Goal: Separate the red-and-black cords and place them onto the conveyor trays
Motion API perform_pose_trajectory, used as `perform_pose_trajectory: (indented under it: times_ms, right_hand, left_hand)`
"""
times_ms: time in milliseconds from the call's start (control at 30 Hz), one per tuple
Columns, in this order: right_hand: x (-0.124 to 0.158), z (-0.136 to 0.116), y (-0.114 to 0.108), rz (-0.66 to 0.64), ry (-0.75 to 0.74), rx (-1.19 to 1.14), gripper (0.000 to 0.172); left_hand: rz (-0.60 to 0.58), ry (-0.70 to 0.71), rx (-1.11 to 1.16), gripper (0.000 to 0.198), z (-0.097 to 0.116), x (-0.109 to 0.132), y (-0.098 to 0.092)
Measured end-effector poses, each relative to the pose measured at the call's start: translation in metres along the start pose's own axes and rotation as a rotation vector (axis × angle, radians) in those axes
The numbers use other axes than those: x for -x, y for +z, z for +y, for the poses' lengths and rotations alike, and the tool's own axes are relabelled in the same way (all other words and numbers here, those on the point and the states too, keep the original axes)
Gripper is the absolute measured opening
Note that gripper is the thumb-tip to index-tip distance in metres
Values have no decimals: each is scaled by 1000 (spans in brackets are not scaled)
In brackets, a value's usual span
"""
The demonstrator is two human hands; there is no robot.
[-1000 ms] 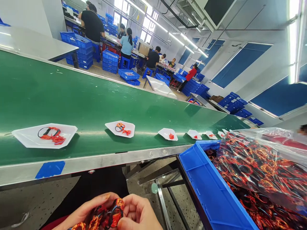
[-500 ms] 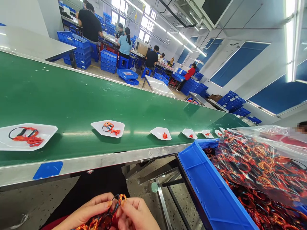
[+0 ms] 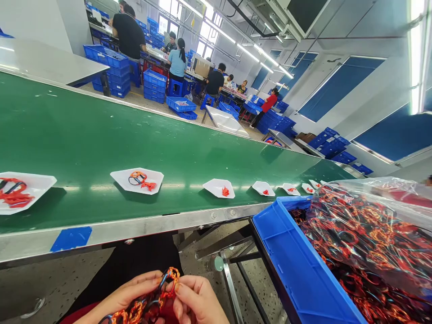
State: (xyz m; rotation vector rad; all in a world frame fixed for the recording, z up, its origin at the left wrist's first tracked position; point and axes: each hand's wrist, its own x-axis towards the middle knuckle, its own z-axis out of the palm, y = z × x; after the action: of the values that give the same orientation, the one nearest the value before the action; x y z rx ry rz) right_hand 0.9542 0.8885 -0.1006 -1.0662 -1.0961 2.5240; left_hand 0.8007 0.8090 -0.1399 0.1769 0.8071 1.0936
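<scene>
Low at the front, my left hand [image 3: 135, 290] is closed around a bunch of black, orange and red looped bands [image 3: 137, 310]; they look like hair ties. One loop [image 3: 168, 281] from the bunch sticks up between my hands. The fingertips of my right hand [image 3: 199, 297] pinch this loop at its right side. Part of the bunch is hidden behind the fingers of both hands.
Beyond my hands runs a green conveyor belt [image 3: 91, 135]. Several white trays with red pieces lie along it; one tray [image 3: 116, 174] also holds a loop. At right stands a blue crate [image 3: 300, 265] of bands, partly under a clear bag [image 3: 364, 225]. Co-workers sit behind.
The white trays have shifted left along the belt. My right hand has moved slightly right, and the pinched loop now shows more of its orange part.
</scene>
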Motion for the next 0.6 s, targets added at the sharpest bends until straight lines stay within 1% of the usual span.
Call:
perform_pose_trajectory:
  times_ms: [100, 200, 267, 300, 400, 433, 467, 533, 567, 600]
  right_hand:
    - [0, 1, 0, 19, -8, 2, 44]
    - [4, -12, 0, 40, -53, 62, 44]
    - [6, -35, 1, 120, -165, 222, 42]
    - [6, -51, 1, 187, -257, 348, 39]
    - [-7, -105, -3, 464, -610, 852, 31]
    - [-14, -122, -5, 547, -702, 985, 29]
    - [-22, -138, -8, 612, -763, 1078, 26]
    - [-34, -157, -14, 678, -801, 1154, 21]
    - [-37, -160, -15, 688, -800, 1161, 22]
    - [-37, -157, -15, 691, -799, 1171, 23]
  left_hand:
    - [-7, -3, 29, 18, 1, 0, 0]
    - [-31, 2, 76, 20, 1, 0, -2]
    - [-48, 4, 115, 25, 0, -1, -3]
    - [-51, 2, 134, 27, 0, -1, -4]
    - [-35, -19, 184, 28, -1, 0, -7]
    - [-28, -26, 201, 28, -1, 1, -8]
    - [-21, -32, 219, 28, 0, 2, -9]
    - [-5, -41, 258, 29, 1, 4, -10]
    - [4, -46, 278, 29, 2, 4, -11]
    - [12, -50, 297, 29, 3, 5, -12]
